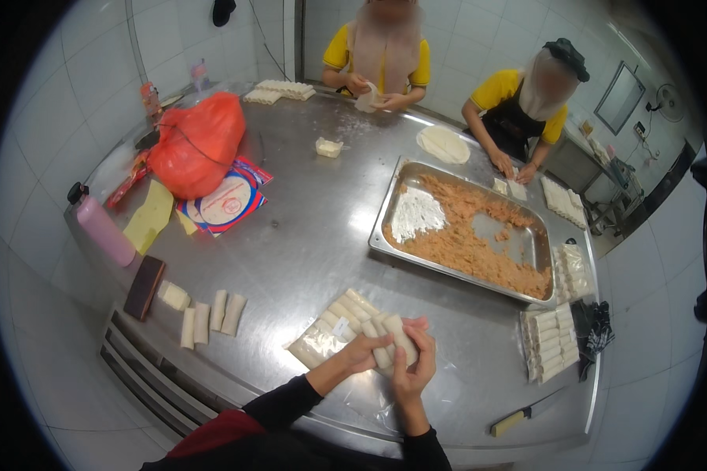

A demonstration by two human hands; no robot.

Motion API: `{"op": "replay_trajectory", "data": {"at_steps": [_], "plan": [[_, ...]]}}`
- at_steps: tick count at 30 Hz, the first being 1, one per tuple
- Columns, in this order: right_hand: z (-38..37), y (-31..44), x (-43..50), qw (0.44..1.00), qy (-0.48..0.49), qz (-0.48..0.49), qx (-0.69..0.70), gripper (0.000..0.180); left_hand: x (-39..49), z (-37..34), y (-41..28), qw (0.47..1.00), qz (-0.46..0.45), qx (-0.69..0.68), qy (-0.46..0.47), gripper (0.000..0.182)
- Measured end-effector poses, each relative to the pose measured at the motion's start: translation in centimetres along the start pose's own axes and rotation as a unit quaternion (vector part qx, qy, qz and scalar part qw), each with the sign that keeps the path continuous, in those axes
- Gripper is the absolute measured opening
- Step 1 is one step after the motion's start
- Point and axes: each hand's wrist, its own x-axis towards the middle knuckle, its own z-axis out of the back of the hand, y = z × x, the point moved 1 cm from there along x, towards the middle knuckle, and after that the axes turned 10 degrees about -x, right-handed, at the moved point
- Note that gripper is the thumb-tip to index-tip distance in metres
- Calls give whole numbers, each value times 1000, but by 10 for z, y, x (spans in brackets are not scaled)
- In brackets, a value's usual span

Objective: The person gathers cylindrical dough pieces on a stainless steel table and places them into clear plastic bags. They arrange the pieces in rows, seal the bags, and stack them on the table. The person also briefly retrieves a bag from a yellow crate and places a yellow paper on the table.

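Note:
Between my two hands I hold several pale rolled spring rolls (398, 334) side by side, over a clear plastic bag. My left hand (362, 351) grips them from the left, thumb on top. My right hand (417, 358) holds them from the right, fingers around the far end. The plastic bag with spring rolls (324, 332) lies flat on the steel table just beyond and left of my hands, a small white label on it; its loose end reaches under my wrists. To the left, several loose rolls (201, 323) lie near a small tub of pale paste (174, 295).
A steel tray of orange filling (477, 247) stands right of centre. Bagged rolls (551, 341) and a knife (509, 423) lie at the right. A pink bottle (103, 226), brown wallet-like case (144, 287) and red plastic bag (197, 147) are left. Two co-workers handle wrappers across the table.

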Motion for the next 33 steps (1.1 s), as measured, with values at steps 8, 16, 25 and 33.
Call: {"op": "replay_trajectory", "data": {"at_steps": [8, 16, 25, 33], "plan": [[-21, -6, -13, 988, -7, -126, 88, 57, -2, 3, -3, 996, -86, 26, -26, 94], [-26, 9, -15, 970, 43, -96, 218, 68, -9, -20, -16, 986, -130, 106, -28, 90], [88, 5, -33, 820, -1, -294, 492, 71, -12, -72, 1, 878, -108, 466, 0, 80], [245, -14, -112, 832, -213, -258, 443, 54, -11, -82, 89, 573, -87, 804, 132, 23]]}}
